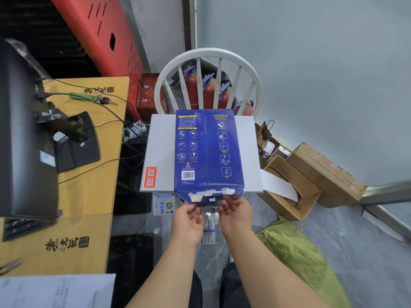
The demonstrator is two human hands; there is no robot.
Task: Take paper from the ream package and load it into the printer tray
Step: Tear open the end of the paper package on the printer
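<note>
A blue ream package point(208, 150) lies flat on top of a white printer point(159, 147), its torn near end flap hanging over the printer's front edge. My left hand point(188, 222) pinches the left part of that loose flap from below. My right hand point(235, 215) holds the right part of the flap, fingers curled on its edge. The printer's control panel point(164, 204) with blue lights shows just left of my left hand. A narrow tray extension point(209, 227) sticks out under my hands. No loose sheets are visible coming out of the package.
A white spindle-back chair point(208, 81) stands behind the printer with red fire extinguishers point(209, 90) beyond it. Cardboard boxes point(311, 174) sit at the right, a green cloth point(295, 252) lower right. At the left are yellow cartons point(89, 152), a black monitor point(24, 130), cables and keys.
</note>
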